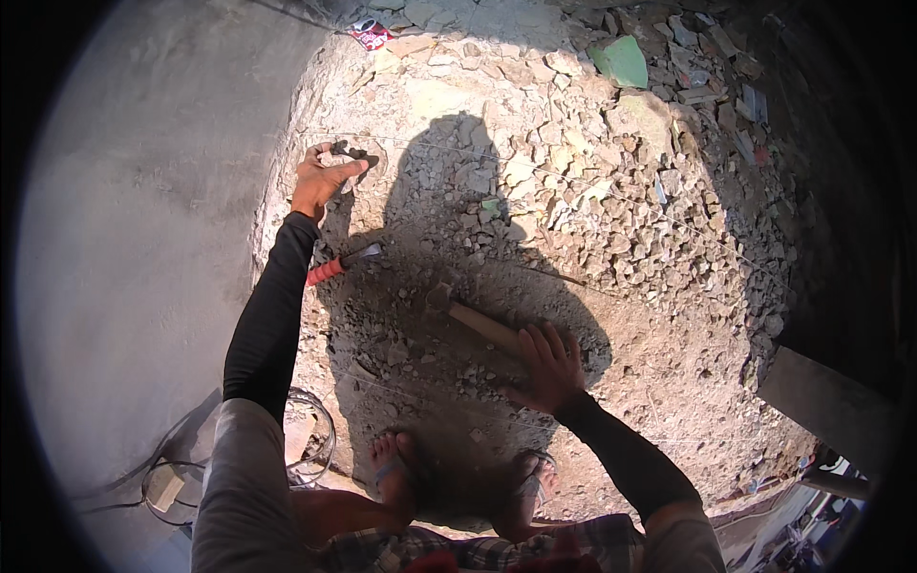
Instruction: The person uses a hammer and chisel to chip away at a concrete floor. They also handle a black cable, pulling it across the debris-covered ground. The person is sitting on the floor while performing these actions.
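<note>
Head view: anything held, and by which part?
Right hand: on the hammer handle, end away from the head; gripping or resting, can't tell. Left hand: over rubbly ground; hold unclear.

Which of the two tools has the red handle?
The bladed tool lying by the left sleeve; the hammer, at the right hand, has a plain wooden handle.

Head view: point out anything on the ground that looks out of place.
A crumpled red-and-white wrapper near the top edge looks like stray litter; a flat pale-green piece at upper right stands out against the drab, broken rubble.
</note>
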Motion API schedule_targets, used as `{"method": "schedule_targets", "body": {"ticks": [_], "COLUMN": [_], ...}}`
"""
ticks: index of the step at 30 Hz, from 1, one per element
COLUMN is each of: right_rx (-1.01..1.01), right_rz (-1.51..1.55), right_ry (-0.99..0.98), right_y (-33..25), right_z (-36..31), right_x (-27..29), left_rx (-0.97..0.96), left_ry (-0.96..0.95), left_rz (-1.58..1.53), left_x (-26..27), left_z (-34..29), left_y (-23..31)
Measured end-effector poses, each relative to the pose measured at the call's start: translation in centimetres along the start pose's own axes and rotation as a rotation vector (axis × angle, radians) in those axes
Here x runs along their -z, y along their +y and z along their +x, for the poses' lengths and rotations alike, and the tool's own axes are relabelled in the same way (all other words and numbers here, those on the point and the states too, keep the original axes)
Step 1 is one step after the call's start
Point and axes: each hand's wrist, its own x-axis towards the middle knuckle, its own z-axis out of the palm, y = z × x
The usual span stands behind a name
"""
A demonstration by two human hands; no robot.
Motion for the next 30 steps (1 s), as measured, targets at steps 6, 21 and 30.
{"method": "schedule_targets", "body": {"ticks": [6,21,30], "right_rx": [0.014,-0.073,-0.557], "right_rz": [-0.037,0.075,1.346], "right_ry": [-0.015,-0.036,0.274], "right_y": [1.3,0.5,-6.1], "right_z": [-1.2,-2.8,8.5], "right_x": [0.3,1.3,5.2], "left_rx": [-0.065,-0.355,0.42], "left_ry": [-0.222,-0.549,-0.831], "left_rz": [0.89,0.835,-0.13], "left_x": [-3.4,-5.6,-10.7], "left_z": [6.9,-2.0,-18.7], "left_y": [-7.7,-9.9,5.6]}}
